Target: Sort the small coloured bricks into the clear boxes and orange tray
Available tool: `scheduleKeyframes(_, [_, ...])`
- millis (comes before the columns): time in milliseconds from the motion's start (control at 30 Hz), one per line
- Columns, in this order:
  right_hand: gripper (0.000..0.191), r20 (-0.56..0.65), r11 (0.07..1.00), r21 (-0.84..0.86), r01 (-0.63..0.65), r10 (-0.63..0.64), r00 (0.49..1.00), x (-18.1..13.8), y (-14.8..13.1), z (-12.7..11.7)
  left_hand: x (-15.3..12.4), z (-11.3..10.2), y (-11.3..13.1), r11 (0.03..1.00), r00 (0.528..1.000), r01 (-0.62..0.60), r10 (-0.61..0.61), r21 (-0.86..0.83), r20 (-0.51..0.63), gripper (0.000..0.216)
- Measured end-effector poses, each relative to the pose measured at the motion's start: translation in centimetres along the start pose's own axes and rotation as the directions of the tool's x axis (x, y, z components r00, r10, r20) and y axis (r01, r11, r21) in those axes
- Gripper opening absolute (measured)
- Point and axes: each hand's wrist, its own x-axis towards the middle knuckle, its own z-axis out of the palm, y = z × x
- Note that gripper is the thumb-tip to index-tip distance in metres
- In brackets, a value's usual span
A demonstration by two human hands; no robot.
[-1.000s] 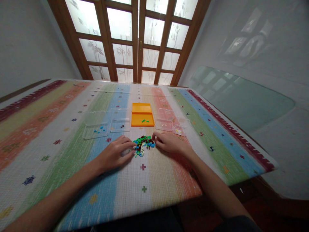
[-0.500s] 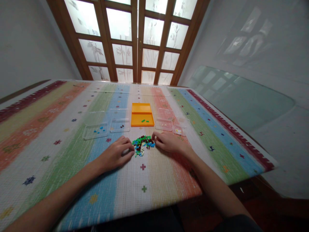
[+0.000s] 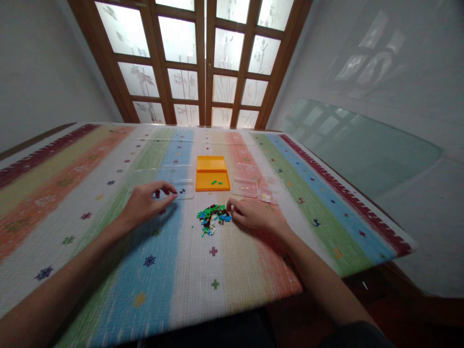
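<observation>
The brick pile (image 3: 214,211) lies just left of the right hand (image 3: 250,212), farther from the left hand (image 3: 147,200). I cannot tell whether either grip pinches anything.

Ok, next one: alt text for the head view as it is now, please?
A person's left hand is at the clear boxes on the left, while the right hand lies curled at the edge of a pile of small coloured pieces on a striped cloth. Past the pile sits an open orange box holding two green pieces.
</observation>
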Motion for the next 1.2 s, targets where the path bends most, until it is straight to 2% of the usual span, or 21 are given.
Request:
scheduleKeyframes(300, [0.020,-0.002,1.000,0.009,0.001,-0.001,1.000,0.0,0.2,0.0,2.2,0.3,-2.2,0.992,0.999,-0.014,0.010,0.126,0.033,0.029])
scheduleKeyframes(433, [0.020,-0.001,1.000,0.004,0.004,-0.004,1.000,0.0,0.3,0.2,2.7,0.8,-2.5,0.986,0.999,-0.028,0.022,0.167,0.040,0.031])
scheduleKeyframes(633, [0.021,-0.003,1.000,-0.002,0.003,-0.003,1.000,-0.1,0.2,0.0,2.8,1.5,-2.6,0.983,0.991,-0.094,0.076,0.160,0.114,0.028])
scheduleKeyframes(767, [0.020,-0.010,1.000,0.003,0.008,-0.008,1.000,0.0,0.2,0.0,2.5,1.3,-2.4,0.980,0.987,-0.105,0.081,0.170,0.141,0.030])
scheduleKeyframes(867, [0.020,-0.006,1.000,0.006,0.017,-0.017,1.000,0.0,0.3,0.2,2.1,0.7,-1.9,0.980,0.995,-0.080,0.067,0.183,0.077,0.033])
scheduleKeyframes(967, [0.020,-0.007,1.000,0.006,0.015,-0.015,1.000,-0.1,0.3,0.2,1.3,0.3,-0.8,0.987,0.993,-0.111,0.107,0.113,0.046,0.032])
scheduleKeyframes(1067, [0.019,-0.019,1.000,0.002,0.017,-0.017,1.000,-0.1,0.4,0.2,0.4,0.8,0.9,0.976,0.970,-0.220,0.218,-0.002,0.110,0.029])
scheduleKeyframes(1200, [0.020,-0.012,1.000,-0.003,0.023,-0.023,1.000,-0.1,0.4,0.2,-1.0,2.7,2.9,0.935,0.914,-0.324,0.349,-0.147,0.208,0.023])
